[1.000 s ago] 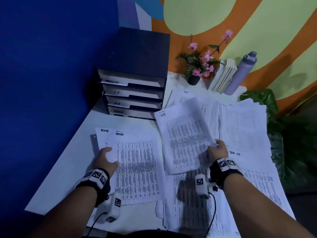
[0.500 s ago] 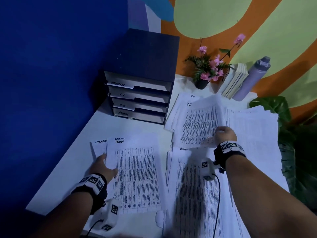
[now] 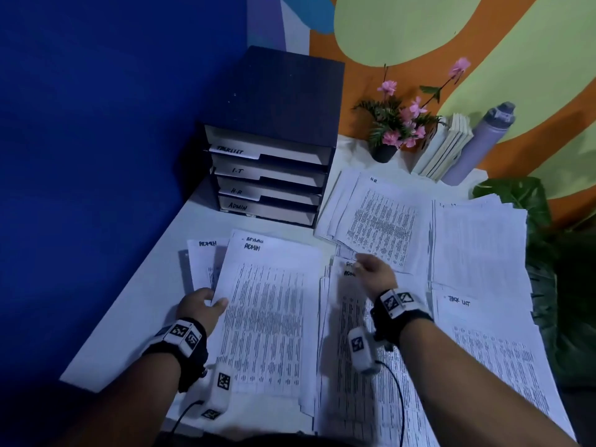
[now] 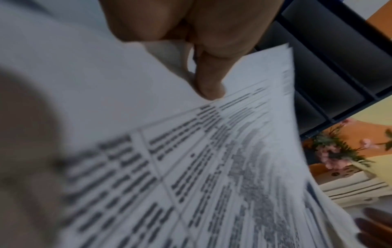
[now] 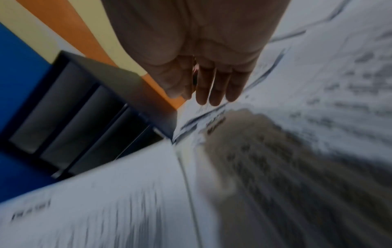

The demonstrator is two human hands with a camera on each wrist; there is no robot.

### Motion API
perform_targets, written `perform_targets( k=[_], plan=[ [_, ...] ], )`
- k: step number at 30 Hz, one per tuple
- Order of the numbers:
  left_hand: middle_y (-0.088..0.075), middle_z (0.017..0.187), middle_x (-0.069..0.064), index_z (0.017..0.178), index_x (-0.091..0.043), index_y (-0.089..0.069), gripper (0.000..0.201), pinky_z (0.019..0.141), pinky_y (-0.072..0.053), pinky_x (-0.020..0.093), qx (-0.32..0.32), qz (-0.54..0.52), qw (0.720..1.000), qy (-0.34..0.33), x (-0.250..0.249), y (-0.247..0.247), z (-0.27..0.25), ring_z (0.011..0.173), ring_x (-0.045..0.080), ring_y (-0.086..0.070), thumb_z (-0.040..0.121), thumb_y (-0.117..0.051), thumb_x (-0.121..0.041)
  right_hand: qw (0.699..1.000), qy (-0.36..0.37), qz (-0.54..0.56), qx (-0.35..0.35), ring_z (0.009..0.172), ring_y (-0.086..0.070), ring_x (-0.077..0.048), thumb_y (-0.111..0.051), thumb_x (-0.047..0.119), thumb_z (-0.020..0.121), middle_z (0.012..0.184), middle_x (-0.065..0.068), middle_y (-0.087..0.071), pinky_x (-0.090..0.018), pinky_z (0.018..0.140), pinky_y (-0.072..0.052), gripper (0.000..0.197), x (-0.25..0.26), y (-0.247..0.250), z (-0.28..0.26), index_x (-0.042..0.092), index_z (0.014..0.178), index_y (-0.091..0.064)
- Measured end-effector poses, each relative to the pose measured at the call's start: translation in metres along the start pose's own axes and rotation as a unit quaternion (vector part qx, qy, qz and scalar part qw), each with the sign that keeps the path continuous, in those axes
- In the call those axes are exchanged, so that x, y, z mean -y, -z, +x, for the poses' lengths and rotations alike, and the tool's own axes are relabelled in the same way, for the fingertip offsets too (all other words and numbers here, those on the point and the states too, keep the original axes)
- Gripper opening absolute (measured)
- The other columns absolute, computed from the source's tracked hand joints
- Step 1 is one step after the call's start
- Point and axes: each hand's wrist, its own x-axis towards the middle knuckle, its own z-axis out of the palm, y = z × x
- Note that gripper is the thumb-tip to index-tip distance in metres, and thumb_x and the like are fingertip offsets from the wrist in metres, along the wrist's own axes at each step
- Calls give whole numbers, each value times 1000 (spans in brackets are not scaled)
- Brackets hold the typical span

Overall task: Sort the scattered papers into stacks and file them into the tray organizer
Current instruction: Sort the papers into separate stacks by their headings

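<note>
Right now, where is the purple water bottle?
In the head view, the purple water bottle leans against the painted wall at the table's far right, beside the books.

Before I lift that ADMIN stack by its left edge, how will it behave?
Probably floppy: the ADMIN stack is loose, thin sheets, and the edge the left hand pinches already bows in the left wrist view. Its sheets sit fanned, unclipped, so they may slide apart. Likely light, yet it should sag without support underneath.

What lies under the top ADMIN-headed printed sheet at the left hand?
Under the top ADMIN sheet, more white sheets peek out, also headed ADMIN; the left hand holds the edge. How many lie beneath, and the white table there, is covered.
</note>
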Motion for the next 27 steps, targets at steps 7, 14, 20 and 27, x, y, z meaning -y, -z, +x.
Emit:
perform_targets(
  k=[7,14,20,27],
  plan=[
    [-66,91,4,98,-9,-66,26,71,-43,25,-1,-131,991,-39,-8,5,-15,78,17,-59,85,-70,-31,995,5,54,82,72,-61,-20,-67,34,86,84,-9,-62,-39,69,-54,46,-4,-43,-42,27,121,-38],
    [-59,125,10,114,-5,-63,34,96,-38,31,-28,-139,989,-44,-11,7,-21,120,27,-52,93,-58,-32,1000,29,1,-6,58,-45,-16,-58,18,90,65,-4,-46,-26,55,-40,21,-3,-33,-50,8,78,-45],
    [-55,109,7,117,-6,-60,34,87,-33,24,-42,-152,987,-41,-13,13,-26,103,22,-51,92,-60,-29,996,-17,75,-40,65,-62,-21,-60,15,89,72,-4,-64,-31,59,-56,12,-19,-24,-57,21,78,-62],
    [-54,101,2,98,-14,-60,17,83,-35,25,-37,-189,979,-61,-20,9,-38,93,19,-50,91,-62,-29,987,-26,162,-4,63,-58,-22,-61,7,87,67,-7,-62,-37,64,-52,18,-29,-26,-66,17,72,-59]
  ],
)
